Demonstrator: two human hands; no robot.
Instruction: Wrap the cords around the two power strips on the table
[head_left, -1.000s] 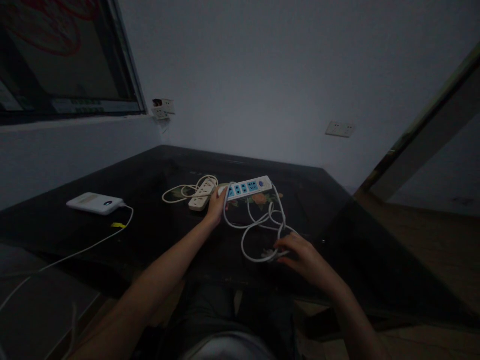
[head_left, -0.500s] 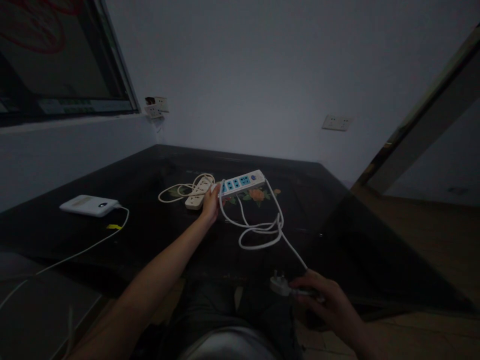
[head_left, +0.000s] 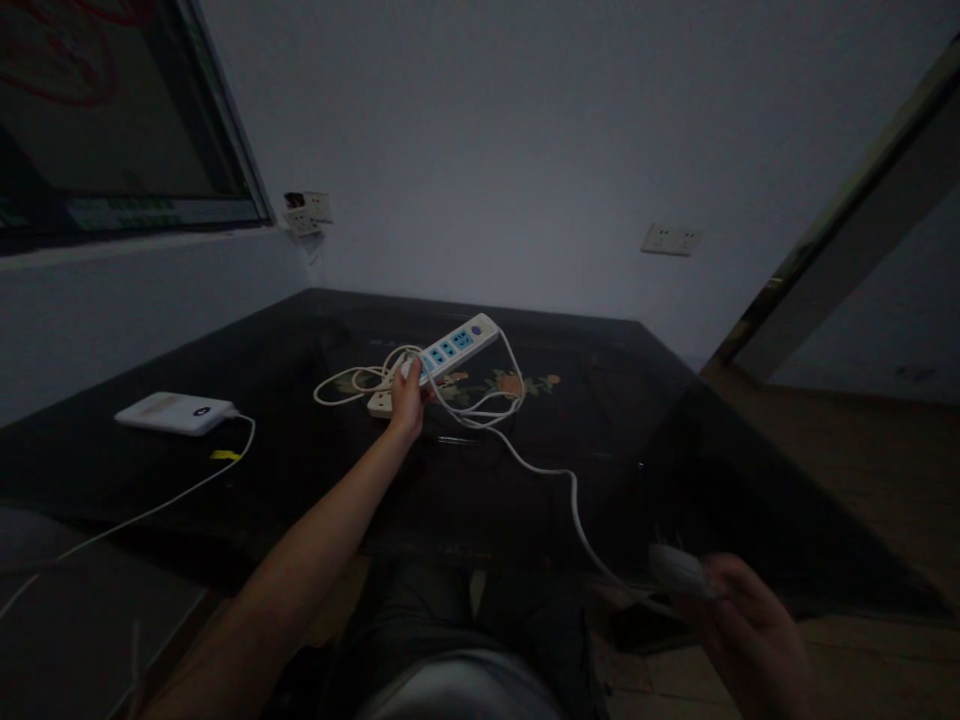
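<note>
My left hand (head_left: 407, 400) is closed around the near left end of a white power strip (head_left: 459, 343) with blue sockets, its far end tilted up above the table. In my right hand (head_left: 754, 620), past the table's front edge at the lower right, is a white plug (head_left: 681, 570), slightly blurred, its prongs facing up. A white cord (head_left: 544, 468) runs from the strip, loops below it, then trails across to the plug. Partly behind my left hand lies a second, cream power strip (head_left: 380, 404) with its own looped cord (head_left: 330, 401).
The dark glossy table (head_left: 330, 325) bears a printed flower pattern (head_left: 514, 384). On its left lies a white power bank-like device (head_left: 176, 412) with a cable (head_left: 187, 494), near a yellow scrap (head_left: 224, 455). Wall sockets (head_left: 671, 239) sit on the back wall, a window (head_left: 135, 120) at left.
My right hand has picked up the plug and pulled it right and toward me, drawing out the cord's loops. My left hand has shifted slightly left, tilting the strip more steeply.
</note>
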